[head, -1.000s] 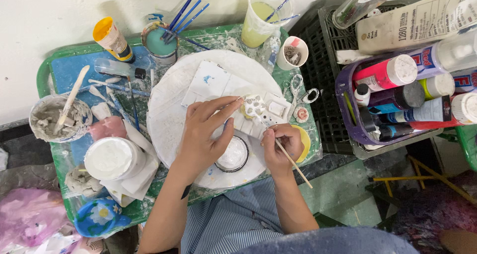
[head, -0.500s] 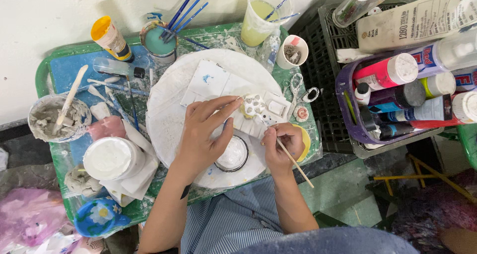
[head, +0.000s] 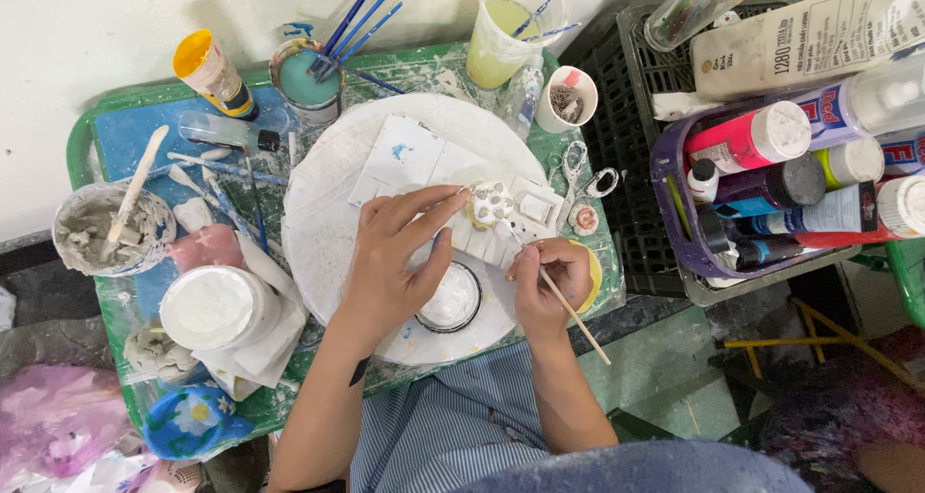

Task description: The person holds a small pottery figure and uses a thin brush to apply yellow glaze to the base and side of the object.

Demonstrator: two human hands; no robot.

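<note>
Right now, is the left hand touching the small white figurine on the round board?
Touching. The head view shows the left hand with its fingertips pressed against the small white figurine, no gap visible, while the right hand holds a thin brush.

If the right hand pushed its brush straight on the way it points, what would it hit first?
Likely the small white figurine pinched in the left hand; the right hand's brush tip is nearly on it already.

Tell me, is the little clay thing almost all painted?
Partly. The left hand holds the figure, which already looks mostly white. The right hand has a brush touching it. Yellowish spots at its edge are not yet covered. The jar of white paint sits open below.
</note>
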